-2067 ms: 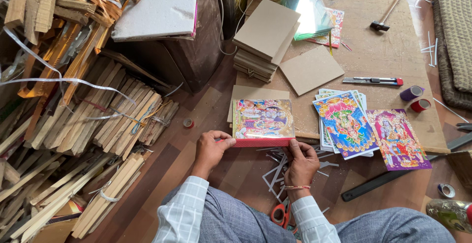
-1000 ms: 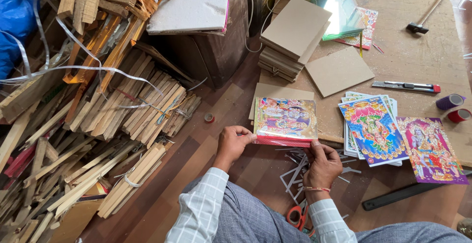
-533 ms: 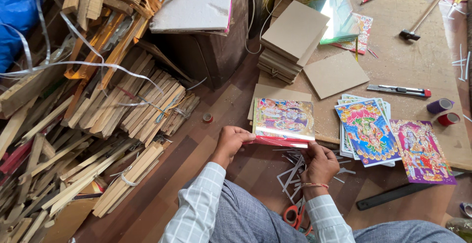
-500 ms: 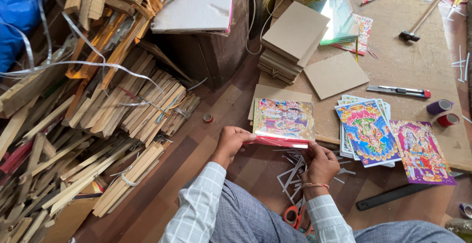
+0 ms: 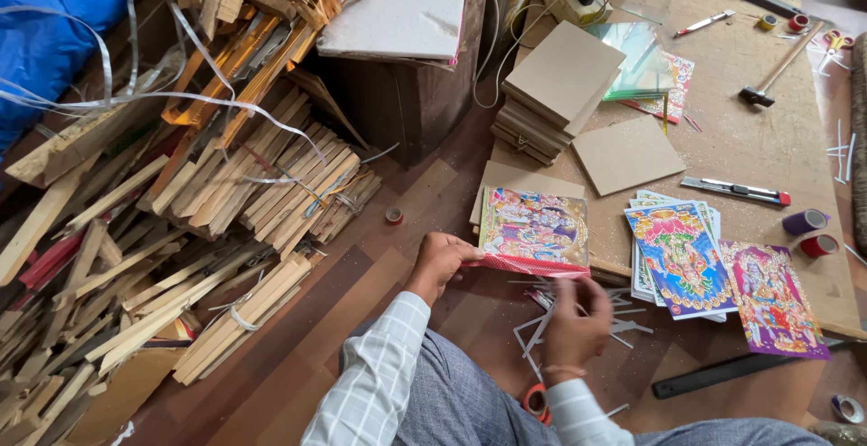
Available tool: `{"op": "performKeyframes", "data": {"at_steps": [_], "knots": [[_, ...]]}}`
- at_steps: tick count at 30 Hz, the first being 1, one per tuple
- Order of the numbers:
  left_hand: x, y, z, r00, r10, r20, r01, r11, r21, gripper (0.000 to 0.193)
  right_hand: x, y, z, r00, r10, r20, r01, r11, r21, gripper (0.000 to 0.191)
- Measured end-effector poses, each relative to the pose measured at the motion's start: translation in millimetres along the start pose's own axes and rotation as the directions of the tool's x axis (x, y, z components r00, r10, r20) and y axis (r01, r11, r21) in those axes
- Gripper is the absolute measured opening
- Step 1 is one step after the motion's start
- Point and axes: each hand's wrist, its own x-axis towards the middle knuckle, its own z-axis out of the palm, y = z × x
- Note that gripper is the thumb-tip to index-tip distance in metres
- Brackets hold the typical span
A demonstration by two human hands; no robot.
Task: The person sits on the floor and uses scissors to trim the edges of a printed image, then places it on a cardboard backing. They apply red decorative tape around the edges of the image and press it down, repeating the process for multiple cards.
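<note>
A colourful printed picture (image 5: 535,229) lies on a brown backing board (image 5: 506,180) at the edge of a low work board (image 5: 750,148). My left hand (image 5: 444,260) pinches the picture's near left corner by its red lower edge. Closer to my lap, my right hand (image 5: 573,320) hovers clear of the picture with curled fingers. It is blurred, above a scatter of thin pale strips (image 5: 542,329), and whether it holds one cannot be told. My checked sleeves and grey trousers fill the bottom of the view.
To the right lie a stack of prints (image 5: 679,253), a purple print (image 5: 773,298), a box cutter (image 5: 737,191) and two tape rolls (image 5: 804,222). Brown boards (image 5: 560,85) are stacked behind, near a hammer (image 5: 768,80). Bundled wooden sticks (image 5: 226,202) fill the left. Orange-handled scissors (image 5: 535,401) rest by my knee.
My right hand has come off the picture's lower right edge and drawn back toward my body. My left hand still grips the left corner. The camera has drifted slightly.
</note>
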Motion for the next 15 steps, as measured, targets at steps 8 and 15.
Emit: {"op": "performKeyframes", "data": {"at_steps": [8,15], "knots": [[2.6,-2.9,2.0,0.999,0.016,0.043,-0.012,0.996,-0.092,0.015,-31.2,-58.6,23.4,0.563,-0.521,0.641,0.795,0.554,-0.248,0.070],[4.3,-2.2,3.6,0.999,-0.003,0.045,0.006,0.998,-0.068,0.015,-17.0,-43.8,10.8,0.544,-0.426,0.722,0.814,0.476,-0.333,0.075]]}}
